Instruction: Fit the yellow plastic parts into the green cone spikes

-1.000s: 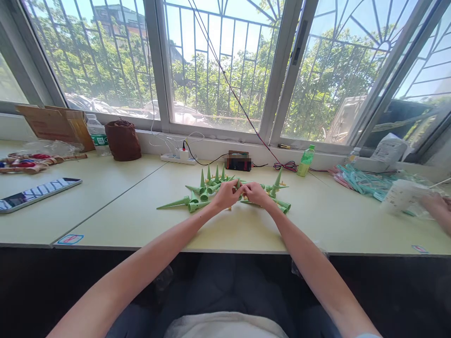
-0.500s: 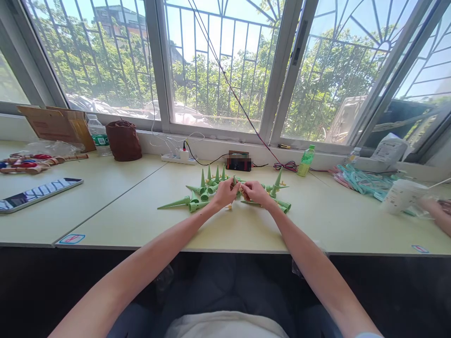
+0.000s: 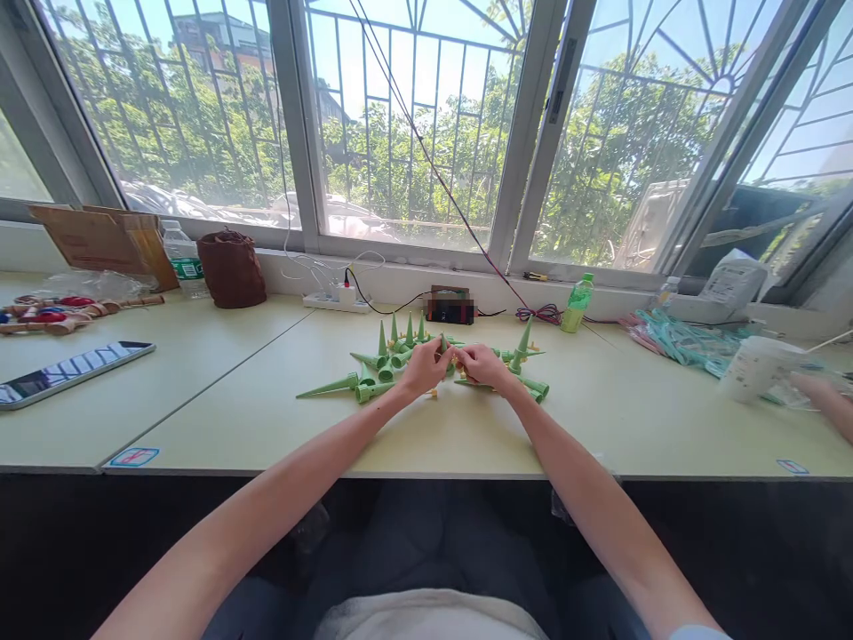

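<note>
My left hand (image 3: 424,364) is closed around a green plastic cone piece (image 3: 445,341), whose tip shows above the fingers. Right against it, my right hand (image 3: 481,365) pinches at the same spot; whatever lies between its fingertips is too small and hidden to make out. Several green cones and tubes lie and stand around both hands: a long green spike (image 3: 328,385) on its side at left, an upright green cone (image 3: 523,345) at right. Small yellow pieces are among them, one yellow piece (image 3: 434,393) lying just below my left hand.
A phone (image 3: 450,307) leans by the wall, near a power strip (image 3: 337,302). A green bottle (image 3: 577,303) stands at back right. Another person's hand (image 3: 823,396) is at far right beside a white cup (image 3: 760,367). Another phone (image 3: 76,372) lies at left, before a brown pouch (image 3: 232,268).
My right fingertips have shifted slightly against the left hand. The view has tilted a little. The other person's hand at far right has moved slightly.
</note>
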`<state>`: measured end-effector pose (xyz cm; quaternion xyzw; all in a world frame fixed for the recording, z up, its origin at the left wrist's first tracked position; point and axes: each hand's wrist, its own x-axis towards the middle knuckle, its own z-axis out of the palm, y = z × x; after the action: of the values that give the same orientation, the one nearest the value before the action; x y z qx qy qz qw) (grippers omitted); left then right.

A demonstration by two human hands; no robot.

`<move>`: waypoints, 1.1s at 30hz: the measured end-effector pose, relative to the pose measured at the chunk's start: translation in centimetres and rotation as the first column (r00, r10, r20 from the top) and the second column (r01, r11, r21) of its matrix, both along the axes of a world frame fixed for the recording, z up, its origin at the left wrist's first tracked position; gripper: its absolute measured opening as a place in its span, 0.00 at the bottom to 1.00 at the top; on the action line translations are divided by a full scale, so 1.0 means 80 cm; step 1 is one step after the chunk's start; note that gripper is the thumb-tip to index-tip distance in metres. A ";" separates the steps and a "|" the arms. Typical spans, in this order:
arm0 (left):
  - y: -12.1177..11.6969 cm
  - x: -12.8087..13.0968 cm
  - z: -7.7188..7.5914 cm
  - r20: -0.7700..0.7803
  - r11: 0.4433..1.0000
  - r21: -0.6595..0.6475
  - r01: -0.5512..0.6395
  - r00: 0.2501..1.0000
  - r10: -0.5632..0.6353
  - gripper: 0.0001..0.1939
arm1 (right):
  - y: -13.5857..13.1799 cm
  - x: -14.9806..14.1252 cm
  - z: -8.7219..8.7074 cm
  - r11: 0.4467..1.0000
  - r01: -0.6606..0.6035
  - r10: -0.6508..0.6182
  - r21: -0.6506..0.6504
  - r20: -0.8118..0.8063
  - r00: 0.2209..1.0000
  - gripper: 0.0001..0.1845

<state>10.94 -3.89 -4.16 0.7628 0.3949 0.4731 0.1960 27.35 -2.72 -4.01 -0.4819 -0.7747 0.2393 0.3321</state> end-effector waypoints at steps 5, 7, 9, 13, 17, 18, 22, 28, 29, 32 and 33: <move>0.002 0.002 0.001 0.042 0.999 -0.020 -0.027 0.999 0.027 0.11 | 0.004 0.000 -0.003 1.000 0.016 -0.016 0.009 -0.065 0.998 0.23; 0.002 0.002 0.003 0.062 0.998 -0.045 -0.040 0.997 0.042 0.11 | 0.005 0.000 -0.003 0.999 0.028 -0.025 0.027 -0.103 0.994 0.22; 0.002 0.002 0.005 0.077 0.996 -0.073 -0.048 0.996 0.054 0.12 | 0.005 -0.001 -0.003 0.999 0.025 -0.020 0.040 -0.123 0.992 0.20; 0.002 0.002 0.005 0.109 0.990 -0.135 -0.035 0.993 0.050 0.15 | 0.002 -0.001 0.000 0.999 0.010 -0.006 0.037 -0.103 0.995 0.19; 0.003 0.002 0.003 0.137 0.985 -0.172 -0.008 0.990 0.032 0.16 | -0.001 -0.001 0.003 0.997 0.038 -0.035 0.065 -0.053 0.998 0.21; 0.004 0.002 0.003 0.146 0.983 -0.182 0.003 0.989 0.024 0.16 | -0.001 -0.001 0.003 0.996 0.050 -0.047 0.072 -0.039 0.998 0.21; 0.004 0.002 0.002 0.167 0.978 -0.204 0.029 0.986 0.005 0.17 | 0.000 -0.001 0.004 0.994 0.062 -0.064 0.094 0.018 0.998 0.22; 0.004 0.000 0.001 0.073 0.998 -0.053 -0.028 0.997 0.032 0.14 | -0.001 -0.002 0.007 0.986 0.081 -0.092 0.143 0.070 0.993 0.22; 0.005 0.000 0.000 0.054 0.999 -0.011 -0.043 0.998 0.044 0.13 | -0.001 -0.002 0.007 0.986 0.084 -0.096 0.145 0.073 0.993 0.22; 0.006 -0.001 -0.002 0.011 0.995 0.080 -0.066 0.998 0.065 0.13 | -0.001 -0.001 0.008 0.986 0.093 -0.104 0.138 0.074 0.992 0.22; 0.006 -0.001 -0.003 0.001 0.994 0.094 -0.062 0.998 0.062 0.13 | -0.001 -0.001 0.008 0.986 0.096 -0.107 0.136 0.074 0.991 0.22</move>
<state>10.82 -3.39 -4.36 0.7590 0.3958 0.4964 0.1447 27.24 -2.83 -3.37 -0.5071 -0.7761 0.1504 0.3434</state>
